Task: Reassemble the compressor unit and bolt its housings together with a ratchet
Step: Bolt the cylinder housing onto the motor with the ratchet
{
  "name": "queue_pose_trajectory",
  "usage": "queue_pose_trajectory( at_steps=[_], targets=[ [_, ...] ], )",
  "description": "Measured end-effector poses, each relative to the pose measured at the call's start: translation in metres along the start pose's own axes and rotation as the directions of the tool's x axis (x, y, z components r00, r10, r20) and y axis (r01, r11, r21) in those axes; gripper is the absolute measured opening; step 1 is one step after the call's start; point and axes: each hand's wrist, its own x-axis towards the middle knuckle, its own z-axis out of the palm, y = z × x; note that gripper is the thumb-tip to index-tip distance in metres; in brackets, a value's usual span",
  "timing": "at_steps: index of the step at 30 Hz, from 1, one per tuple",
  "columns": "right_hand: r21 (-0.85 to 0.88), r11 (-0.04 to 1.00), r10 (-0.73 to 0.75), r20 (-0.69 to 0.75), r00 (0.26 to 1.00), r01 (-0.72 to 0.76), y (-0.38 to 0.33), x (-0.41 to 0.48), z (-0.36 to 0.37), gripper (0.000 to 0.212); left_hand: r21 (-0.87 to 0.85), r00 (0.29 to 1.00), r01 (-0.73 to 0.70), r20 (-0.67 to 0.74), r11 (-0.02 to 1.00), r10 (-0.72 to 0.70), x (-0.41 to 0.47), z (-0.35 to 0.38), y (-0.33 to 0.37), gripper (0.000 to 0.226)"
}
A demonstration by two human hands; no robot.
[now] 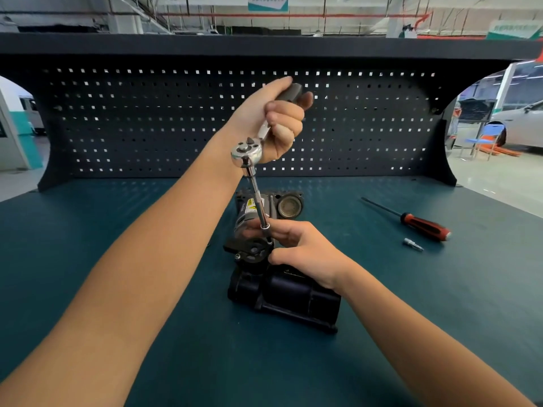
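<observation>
The left forearm (126, 283) is spanning the frame from the lower left toward centre, crossing in front of the pegboard (147, 118). Above centre, the left grip (280, 124) is clamped round the handle of the ratchet (246, 152), whose extension bar (258, 198) is slanting down to the compressor unit (282, 292) lying mid-bench (88, 218). The right grip (302, 251) is pinching the bar's lower end at the unit, hiding part of its top. Right of centre, a screwdriver (423, 224) and a small bit (412, 244) are lying on the bench, well apart from the unit.
</observation>
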Motion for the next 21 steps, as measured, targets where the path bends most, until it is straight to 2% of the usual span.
queue_pose_trajectory(
  at_steps=[2, 3, 5, 7, 9, 11, 13, 16, 21],
  targets=[
    [-0.034, 0.999, -0.001, -0.016, 1.0, 0.0, 0.0, 0.001, 0.001, 0.057, -0.104, 0.975, -0.184, -0.148, 0.977, 0.168, -0.011, -0.003, -0.003, 0.044],
    [-0.06, 0.998, -0.003, -0.022, 1.0, 0.002, 0.0, 0.001, 0.001, 0.056, -0.102, 0.914, -0.341, -0.268, 0.934, 0.304, -0.02, -0.006, -0.005, 0.043],
    [-0.108, 0.994, -0.001, -0.025, 1.0, -0.002, 0.0, 0.001, 0.0, 0.053, 0.033, 0.675, -0.633, -0.466, 0.774, 0.572, -0.044, -0.012, -0.016, 0.04],
    [-0.125, 0.992, 0.005, -0.027, 1.0, -0.009, 0.0, 0.001, 0.0, 0.054, 0.189, 0.436, -0.779, -0.522, 0.598, 0.733, -0.072, -0.015, -0.036, 0.037],
    [-0.135, 0.991, -0.001, -0.041, 0.999, -0.005, 0.001, 0.002, 0.0, 0.056, 0.288, 0.283, -0.837, -0.498, 0.464, 0.819, -0.096, -0.011, -0.06, 0.035],
    [-0.137, 0.99, 0.015, -0.043, 0.999, -0.02, 0.001, 0.002, 0.001, 0.055, 0.36, 0.181, -0.859, -0.449, 0.363, 0.875, -0.111, -0.003, -0.084, 0.03],
    [-0.164, 0.986, 0.037, -0.023, 0.999, -0.04, -0.001, 0.003, 0.002, 0.051, 0.443, 0.114, -0.849, -0.379, 0.289, 0.918, -0.118, 0.006, -0.107, 0.023],
    [-0.284, 0.957, 0.058, -0.008, 0.998, -0.058, -0.003, 0.003, 0.004, 0.042, 0.475, 0.114, -0.839, -0.322, 0.265, 0.94, -0.121, 0.012, -0.125, 0.021],
    [-0.381, 0.921, 0.087, -0.017, 0.996, -0.087, -0.003, 0.005, 0.004, 0.033, 0.294, 0.145, -0.891, -0.54, 0.347, 0.829, -0.12, -0.012, -0.089, 0.032]
  ],
)
